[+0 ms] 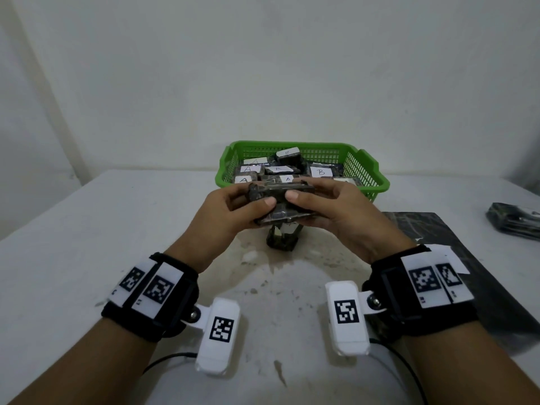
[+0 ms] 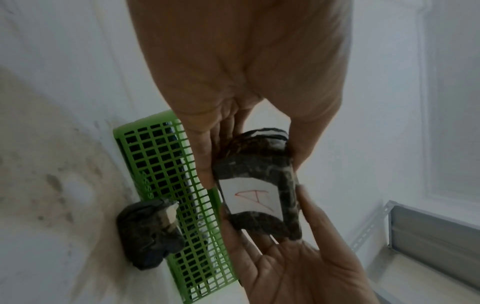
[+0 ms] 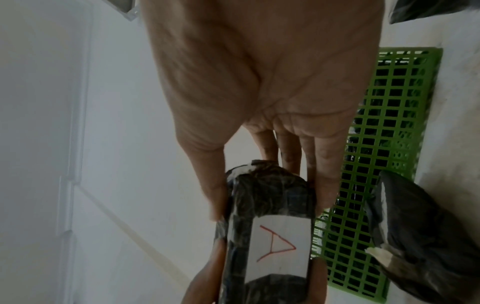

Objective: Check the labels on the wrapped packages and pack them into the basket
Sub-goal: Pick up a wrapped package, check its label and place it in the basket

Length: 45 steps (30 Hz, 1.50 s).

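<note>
Both hands hold one dark wrapped package [image 1: 279, 200] above the table, just in front of the green basket [image 1: 377, 182]. My left hand [image 1: 233, 211] grips its left end and my right hand [image 1: 330, 209] its right end, thumbs on top. Its white label [image 2: 249, 197] with a red letter A faces down, and the label [image 3: 279, 246] also shows in the right wrist view. The basket holds several wrapped packages with white A and B labels [image 1: 320, 172]. Another dark wrapped package [image 1: 282, 238] sits on the table beneath the hands.
A dark sheet of wrapping paper [image 1: 455, 258] lies flat on the table at the right. A dark bundle [image 1: 514, 220] rests at the far right edge. The white table [image 1: 87, 244] meets a white wall behind the basket.
</note>
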Motion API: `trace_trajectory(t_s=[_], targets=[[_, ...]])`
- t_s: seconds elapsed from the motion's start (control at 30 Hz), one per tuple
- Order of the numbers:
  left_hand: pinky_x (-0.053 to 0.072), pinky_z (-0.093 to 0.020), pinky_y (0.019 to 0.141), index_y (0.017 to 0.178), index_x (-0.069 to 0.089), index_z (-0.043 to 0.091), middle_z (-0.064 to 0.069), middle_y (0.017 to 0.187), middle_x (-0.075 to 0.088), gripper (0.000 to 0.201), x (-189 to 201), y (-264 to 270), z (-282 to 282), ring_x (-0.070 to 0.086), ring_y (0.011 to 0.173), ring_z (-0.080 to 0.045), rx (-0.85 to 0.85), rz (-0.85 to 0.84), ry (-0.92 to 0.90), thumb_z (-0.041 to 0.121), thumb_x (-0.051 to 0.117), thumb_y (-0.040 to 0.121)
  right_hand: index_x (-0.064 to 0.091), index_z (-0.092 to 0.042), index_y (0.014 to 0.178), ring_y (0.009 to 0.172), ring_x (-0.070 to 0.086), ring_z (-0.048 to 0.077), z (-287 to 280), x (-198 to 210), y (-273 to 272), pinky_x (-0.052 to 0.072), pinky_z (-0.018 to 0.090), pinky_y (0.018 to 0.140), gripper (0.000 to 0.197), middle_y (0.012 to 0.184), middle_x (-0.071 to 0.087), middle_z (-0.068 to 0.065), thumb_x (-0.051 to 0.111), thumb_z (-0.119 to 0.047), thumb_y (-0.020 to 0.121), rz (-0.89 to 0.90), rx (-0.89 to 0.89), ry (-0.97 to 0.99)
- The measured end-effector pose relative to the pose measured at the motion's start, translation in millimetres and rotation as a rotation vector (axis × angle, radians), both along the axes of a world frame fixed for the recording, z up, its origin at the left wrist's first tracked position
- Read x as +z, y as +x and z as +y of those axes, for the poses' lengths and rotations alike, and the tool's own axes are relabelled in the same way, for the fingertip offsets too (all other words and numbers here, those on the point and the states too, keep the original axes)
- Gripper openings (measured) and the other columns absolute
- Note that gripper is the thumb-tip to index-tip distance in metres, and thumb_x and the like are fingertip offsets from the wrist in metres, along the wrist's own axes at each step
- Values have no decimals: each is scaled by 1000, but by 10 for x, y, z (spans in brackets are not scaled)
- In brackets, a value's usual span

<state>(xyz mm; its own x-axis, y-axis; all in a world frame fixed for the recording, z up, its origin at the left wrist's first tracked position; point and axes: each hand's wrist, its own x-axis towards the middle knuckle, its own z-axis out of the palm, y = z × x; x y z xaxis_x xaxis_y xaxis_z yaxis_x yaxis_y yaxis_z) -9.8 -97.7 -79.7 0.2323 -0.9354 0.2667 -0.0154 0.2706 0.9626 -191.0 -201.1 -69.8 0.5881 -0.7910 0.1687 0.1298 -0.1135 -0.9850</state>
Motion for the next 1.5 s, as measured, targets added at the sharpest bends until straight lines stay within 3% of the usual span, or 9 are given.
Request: trace_trajectory(t_s=[0.3, 0.43, 0.77, 0.93, 1.03, 1.13, 1.27, 1.4, 1.5], targets=[[49, -53, 106, 127, 64, 1, -16, 123, 71, 45, -15, 61, -3, 67, 116, -33, -18, 19, -20, 16, 72, 85, 72, -7, 122, 110, 76, 25, 27, 7, -6, 57, 46, 104, 66, 116, 79, 10, 89, -23, 61, 34, 48, -40], [52, -42, 102, 130, 63, 5, -12, 127, 70, 51, -2, 50, 20, 65, 121, -30, -74, -58, 14, 20, 75, 83, 73, -7, 121, 111, 75, 24, 18, 5, -23, 56, 47, 105, 57, 115, 79, 8, 90, -16, 67, 38, 26, -87], [56, -28, 94, 135, 56, 12, -2, 125, 70, 67, 57, 87, 61, 66, 118, -16, 9, -201, -52, 8, 81, 72, 72, -19, 121, 108, 75, 10, 51, 13, -30, 60, 28, 95, 53, 114, 80, -3, 90, -10, 72, 49, 8, -169], [59, -37, 90, 131, 54, 15, -1, 131, 63, 68, 55, 101, 74, 62, 122, -22, -4, -208, -78, -8, 81, 73, 70, -10, 124, 107, 76, 23, 53, 3, 12, 63, 36, 90, 63, 119, 78, 9, 84, -32, 67, 33, 106, 16], [58, -40, 94, 133, 54, 17, -2, 131, 64, 70, 45, 85, 63, 65, 119, -21, -75, -196, -37, -4, 84, 73, 71, -2, 121, 102, 78, 26, 33, -34, 36, 65, 35, 84, 47, 114, 79, 16, 79, -20, 79, -4, 85, 76], [56, -44, 96, 135, 57, 13, -9, 128, 68, 58, 22, 60, 31, 67, 118, -28, -128, -90, 21, 16, 79, 81, 74, -2, 119, 105, 77, 30, -1, -85, 37, 62, 42, 94, 36, 110, 80, 15, 81, -5, 84, 23, 10, -2], [56, -40, 96, 127, 65, 7, -12, 116, 74, 36, -3, 83, -16, 70, 111, -27, 21, -167, 14, 4, 69, 91, 76, -9, 114, 102, 78, 25, -4, -93, 42, 62, 45, 92, 36, 108, 81, 8, 86, -10, 80, 72, -15, -45], [53, -44, 99, 127, 66, 7, -12, 120, 72, 38, -7, 82, 1, 69, 114, -28, -15, -141, 11, 14, 70, 90, 74, -7, 118, 98, 79, 27, 37, -77, 39, 66, 41, 75, 37, 110, 80, 13, 83, -21, 85, 79, 17, 2], [54, -45, 100, 127, 66, 6, -12, 120, 72, 37, -6, 76, -6, 69, 113, -28, 0, -158, 11, 14, 69, 91, 73, -4, 119, 97, 79, 28, 39, -78, 40, 66, 41, 74, 39, 110, 79, 14, 84, -17, 84, 63, -6, -6]])
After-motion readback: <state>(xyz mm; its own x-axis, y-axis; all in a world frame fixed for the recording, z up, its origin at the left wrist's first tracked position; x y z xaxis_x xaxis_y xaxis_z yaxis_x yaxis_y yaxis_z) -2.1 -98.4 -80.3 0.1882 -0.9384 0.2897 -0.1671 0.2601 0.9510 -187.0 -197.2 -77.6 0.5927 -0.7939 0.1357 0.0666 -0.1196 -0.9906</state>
